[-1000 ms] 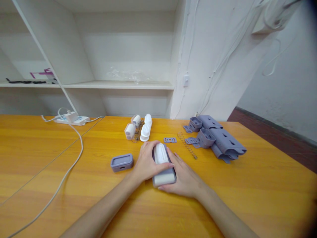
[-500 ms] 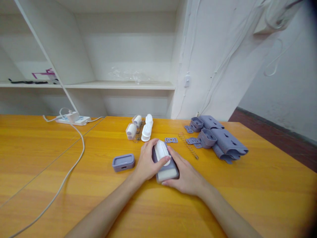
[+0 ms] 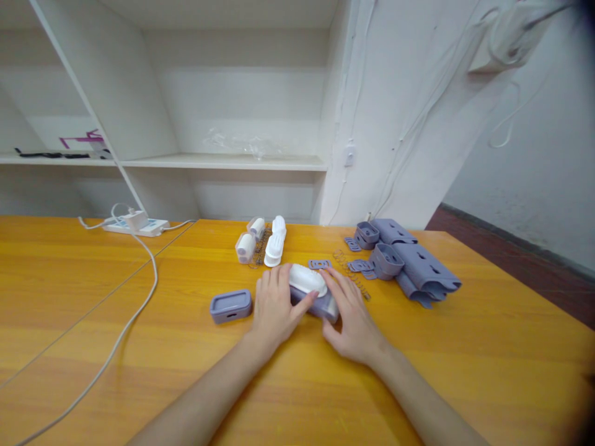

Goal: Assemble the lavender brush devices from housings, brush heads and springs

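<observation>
Between my hands, at the middle of the table, is an oblong grey-purple plastic case with a white oval part along its upper side. My left hand grips its left end, the thumb reaching across onto the white part. At the other end my right hand curls its fingers around the case. Its underside is hidden, so I cannot tell whether it rests on the tabletop. To the left lies a shallow grey-purple cap with a slot in its side. Just behind my hands is a flat grey-purple cut-out plate.
White ribbed parts and clear-and-white cylinders stand at the back, with dark springs beside them. A coil spring, flat plates, cups and casings lie right. A white cable crosses the left side.
Both hands have turned the case from lengthwise to more sideways and tipped it, so its pale end now faces right. The grip on both ends stays.
</observation>
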`<state>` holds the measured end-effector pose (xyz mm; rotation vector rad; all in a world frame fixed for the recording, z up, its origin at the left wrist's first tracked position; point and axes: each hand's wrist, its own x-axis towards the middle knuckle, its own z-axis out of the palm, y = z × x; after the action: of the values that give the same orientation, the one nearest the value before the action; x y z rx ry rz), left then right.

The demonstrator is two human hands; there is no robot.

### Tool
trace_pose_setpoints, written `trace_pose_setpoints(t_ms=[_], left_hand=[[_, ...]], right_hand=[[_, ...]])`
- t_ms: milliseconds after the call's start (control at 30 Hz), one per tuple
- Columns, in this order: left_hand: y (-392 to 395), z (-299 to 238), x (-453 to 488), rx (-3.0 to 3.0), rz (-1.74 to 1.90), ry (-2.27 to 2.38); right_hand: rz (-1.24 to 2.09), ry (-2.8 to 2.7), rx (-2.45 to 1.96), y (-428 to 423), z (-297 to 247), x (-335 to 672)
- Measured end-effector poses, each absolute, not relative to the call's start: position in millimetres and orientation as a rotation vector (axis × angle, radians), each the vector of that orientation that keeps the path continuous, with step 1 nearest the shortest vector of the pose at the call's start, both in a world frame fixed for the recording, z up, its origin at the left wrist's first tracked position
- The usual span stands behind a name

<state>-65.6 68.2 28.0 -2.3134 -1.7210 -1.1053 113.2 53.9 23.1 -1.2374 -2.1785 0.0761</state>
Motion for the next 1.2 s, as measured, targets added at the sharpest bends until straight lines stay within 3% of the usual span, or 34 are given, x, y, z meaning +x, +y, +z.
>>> trace_pose_setpoints(t_ms=[500,800,1200], left_hand=[[67,23,-62,-2.247,-0.952,-1.646],[64,27,-61,-2.391,-0.899,-1.353],[62,28,-59,-2.428,-0.774,-1.341]], right_hand=[[0.086,-1.883,-1.341,71,10,117],[0.640,-1.917,-1.051,65,7,123],[-0.112,-1.940,-1.460,77,0,120]])
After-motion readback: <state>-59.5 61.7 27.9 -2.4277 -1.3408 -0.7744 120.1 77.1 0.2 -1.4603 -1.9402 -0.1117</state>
